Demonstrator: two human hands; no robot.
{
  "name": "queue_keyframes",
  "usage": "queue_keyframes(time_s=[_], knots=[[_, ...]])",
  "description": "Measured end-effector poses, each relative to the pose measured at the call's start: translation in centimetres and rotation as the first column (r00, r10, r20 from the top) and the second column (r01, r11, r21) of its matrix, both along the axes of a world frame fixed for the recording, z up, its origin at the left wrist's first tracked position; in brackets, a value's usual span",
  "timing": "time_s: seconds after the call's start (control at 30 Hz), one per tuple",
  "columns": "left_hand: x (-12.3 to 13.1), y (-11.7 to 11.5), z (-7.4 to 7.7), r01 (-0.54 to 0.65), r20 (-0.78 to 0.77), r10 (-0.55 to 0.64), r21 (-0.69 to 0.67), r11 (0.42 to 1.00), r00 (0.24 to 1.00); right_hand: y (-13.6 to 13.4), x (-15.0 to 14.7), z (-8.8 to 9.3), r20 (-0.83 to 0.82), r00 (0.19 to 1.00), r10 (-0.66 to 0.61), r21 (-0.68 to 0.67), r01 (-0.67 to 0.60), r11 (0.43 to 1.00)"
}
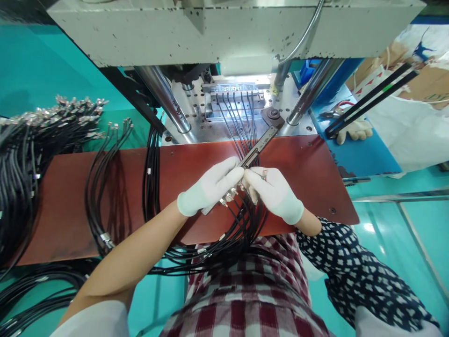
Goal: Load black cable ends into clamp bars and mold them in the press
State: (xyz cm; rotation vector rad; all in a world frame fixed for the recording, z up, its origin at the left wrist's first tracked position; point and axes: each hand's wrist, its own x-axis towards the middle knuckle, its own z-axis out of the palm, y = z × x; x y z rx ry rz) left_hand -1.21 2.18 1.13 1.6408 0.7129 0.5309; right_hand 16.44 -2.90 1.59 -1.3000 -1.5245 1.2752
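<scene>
Both hands wear white gloves and meet over the red-brown work board point(308, 168). My left hand point(210, 187) is closed around a long metal jig bar point(257, 150) that slants up to the right. My right hand point(273, 192) pinches the metal-tipped ends of black cables point(242, 224) against the bar's lower end. The cable loops hang down toward my lap. Further back, several black cables point(238, 114) lie side by side in the press fixture point(233, 91).
A grey press head point(224, 28) with steel columns point(164, 98) stands behind the board. A large bundle of black cables with metal connectors point(42, 135) lies at left, more loops point(105, 187) on the board. A glove and tools point(354, 131) rest on a blue surface at right.
</scene>
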Motion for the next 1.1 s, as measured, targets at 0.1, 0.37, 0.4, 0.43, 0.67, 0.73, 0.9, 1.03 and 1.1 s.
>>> queue_keyframes(time_s=[0.1,0.37,0.4,0.43,0.67,0.73,0.9,1.03,1.1], knots=[[0.1,-0.3,0.0,-0.031,-0.071,0.039,0.111,0.993,0.997,0.0,0.3,0.0,0.086,0.996,0.028,0.081,-0.035,0.996],[-0.2,0.4,-0.5,-0.01,0.054,0.02,-0.176,0.984,0.998,-1.1,2.6,-0.2,-0.049,0.971,-0.235,-0.156,0.225,0.962],[-0.3,0.5,-0.5,-0.004,0.072,0.017,-0.18,0.984,0.997,-1.4,2.9,-0.4,-0.09,0.965,-0.245,-0.176,0.226,0.958],[-0.3,0.6,-0.5,0.003,0.087,0.013,-0.185,0.983,0.996,-1.7,3.0,-0.6,-0.142,0.958,-0.248,-0.191,0.22,0.957],[-0.4,0.7,-0.4,0.077,0.089,-0.056,-0.257,0.963,0.994,-2.8,2.6,-1.5,-0.34,0.884,-0.32,-0.255,0.241,0.936],[-0.4,0.6,-0.4,0.09,0.092,-0.066,-0.284,0.955,0.994,-2.6,2.2,-1.1,-0.274,0.906,-0.324,-0.246,0.26,0.934],[-0.4,0.5,-0.6,0.117,0.106,-0.088,-0.306,0.945,0.99,-1.7,1.4,0.1,-0.112,0.947,-0.301,-0.146,0.284,0.948],[-0.4,0.6,-0.9,0.121,0.096,-0.1,-0.25,0.961,0.99,-1.1,0.9,0.5,-0.043,0.967,-0.253,-0.07,0.249,0.966],[-0.4,0.6,-0.9,0.122,0.086,-0.105,-0.228,0.966,0.991,-1.0,0.8,0.6,-0.027,0.971,-0.236,-0.063,0.234,0.97]])
